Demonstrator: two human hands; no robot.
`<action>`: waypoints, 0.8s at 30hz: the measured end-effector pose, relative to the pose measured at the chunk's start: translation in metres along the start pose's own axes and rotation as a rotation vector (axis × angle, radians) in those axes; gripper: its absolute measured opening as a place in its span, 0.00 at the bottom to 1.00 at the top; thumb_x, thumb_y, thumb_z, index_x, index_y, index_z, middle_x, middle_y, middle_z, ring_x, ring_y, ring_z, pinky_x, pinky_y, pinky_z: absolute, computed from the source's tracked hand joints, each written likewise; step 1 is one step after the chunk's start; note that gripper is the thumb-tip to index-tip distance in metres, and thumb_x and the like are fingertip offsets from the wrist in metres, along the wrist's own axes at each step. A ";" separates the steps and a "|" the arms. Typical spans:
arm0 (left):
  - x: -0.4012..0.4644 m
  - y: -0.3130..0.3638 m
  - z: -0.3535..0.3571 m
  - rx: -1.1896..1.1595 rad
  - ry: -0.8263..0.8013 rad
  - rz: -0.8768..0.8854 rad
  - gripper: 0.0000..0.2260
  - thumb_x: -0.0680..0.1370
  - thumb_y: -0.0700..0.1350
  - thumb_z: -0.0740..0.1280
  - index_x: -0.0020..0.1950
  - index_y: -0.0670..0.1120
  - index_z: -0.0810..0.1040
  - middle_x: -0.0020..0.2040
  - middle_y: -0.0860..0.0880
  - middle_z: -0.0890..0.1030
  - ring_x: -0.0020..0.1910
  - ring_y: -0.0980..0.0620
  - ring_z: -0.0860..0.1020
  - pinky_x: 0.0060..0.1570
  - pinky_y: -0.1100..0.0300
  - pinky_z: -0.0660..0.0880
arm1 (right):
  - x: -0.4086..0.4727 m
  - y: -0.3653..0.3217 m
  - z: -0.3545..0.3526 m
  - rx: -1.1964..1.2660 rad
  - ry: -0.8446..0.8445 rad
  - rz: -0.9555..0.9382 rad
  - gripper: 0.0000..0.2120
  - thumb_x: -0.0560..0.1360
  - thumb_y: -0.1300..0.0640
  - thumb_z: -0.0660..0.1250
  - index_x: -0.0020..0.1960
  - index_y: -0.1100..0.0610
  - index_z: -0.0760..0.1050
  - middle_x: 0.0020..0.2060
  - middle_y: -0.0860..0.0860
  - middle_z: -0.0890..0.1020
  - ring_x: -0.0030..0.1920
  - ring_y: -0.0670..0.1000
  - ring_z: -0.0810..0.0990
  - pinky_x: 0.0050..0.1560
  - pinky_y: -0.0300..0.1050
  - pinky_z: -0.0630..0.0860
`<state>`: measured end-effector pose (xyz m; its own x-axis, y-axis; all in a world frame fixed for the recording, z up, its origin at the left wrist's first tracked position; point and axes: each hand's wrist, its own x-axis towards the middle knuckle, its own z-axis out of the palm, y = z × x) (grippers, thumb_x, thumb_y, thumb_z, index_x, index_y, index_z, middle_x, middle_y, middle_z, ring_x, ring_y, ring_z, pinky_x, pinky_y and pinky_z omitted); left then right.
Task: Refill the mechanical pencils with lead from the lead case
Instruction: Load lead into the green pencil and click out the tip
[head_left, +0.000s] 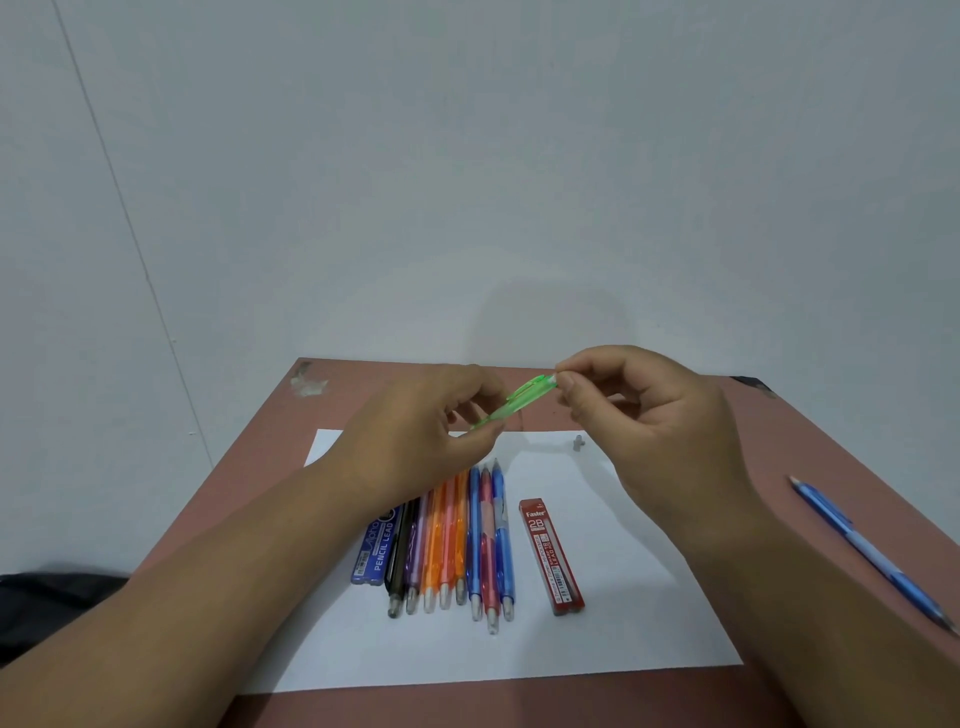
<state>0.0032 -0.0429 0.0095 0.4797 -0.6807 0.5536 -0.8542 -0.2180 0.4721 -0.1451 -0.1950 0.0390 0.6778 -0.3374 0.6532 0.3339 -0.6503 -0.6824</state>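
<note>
A green mechanical pencil (522, 399) is held in the air above the table. My left hand (421, 436) grips its lower barrel. My right hand (639, 410) pinches its top end between thumb and forefinger. On the white paper (623, 634) below lies a row of several mechanical pencils (457, 540), side by side. A red lead case (550, 556) lies to their right, and a blue lead case (376, 548) to their left, partly hidden by my left wrist.
One blue pencil (872, 553) lies apart near the right edge of the reddish-brown table (779, 447). A small grey piece (578, 442) sits at the paper's far edge. A dark bag (57, 597) is at lower left. A pale wall stands behind.
</note>
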 end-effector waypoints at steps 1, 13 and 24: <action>0.000 0.000 0.000 -0.001 0.003 -0.003 0.07 0.77 0.49 0.73 0.54 0.56 0.81 0.46 0.63 0.82 0.46 0.61 0.80 0.45 0.57 0.81 | 0.000 0.000 0.000 0.001 0.000 0.003 0.12 0.78 0.58 0.71 0.46 0.40 0.80 0.42 0.36 0.85 0.47 0.41 0.84 0.45 0.32 0.79; 0.000 0.000 -0.002 -0.005 -0.013 -0.104 0.10 0.77 0.50 0.72 0.58 0.57 0.80 0.46 0.65 0.79 0.47 0.63 0.80 0.46 0.60 0.81 | 0.010 0.027 -0.008 -0.133 0.078 0.175 0.08 0.79 0.56 0.71 0.48 0.43 0.83 0.40 0.37 0.84 0.46 0.39 0.83 0.45 0.30 0.78; 0.000 -0.002 -0.004 -0.032 0.018 -0.110 0.11 0.77 0.49 0.72 0.59 0.54 0.81 0.49 0.61 0.82 0.48 0.60 0.81 0.49 0.55 0.82 | 0.017 0.075 -0.018 -0.524 -0.236 0.399 0.09 0.79 0.58 0.69 0.51 0.46 0.85 0.40 0.36 0.80 0.42 0.39 0.78 0.40 0.26 0.69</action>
<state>0.0053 -0.0396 0.0111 0.5738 -0.6414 0.5093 -0.7896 -0.2680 0.5520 -0.1199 -0.2617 0.0045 0.8267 -0.5008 0.2565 -0.2900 -0.7699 -0.5685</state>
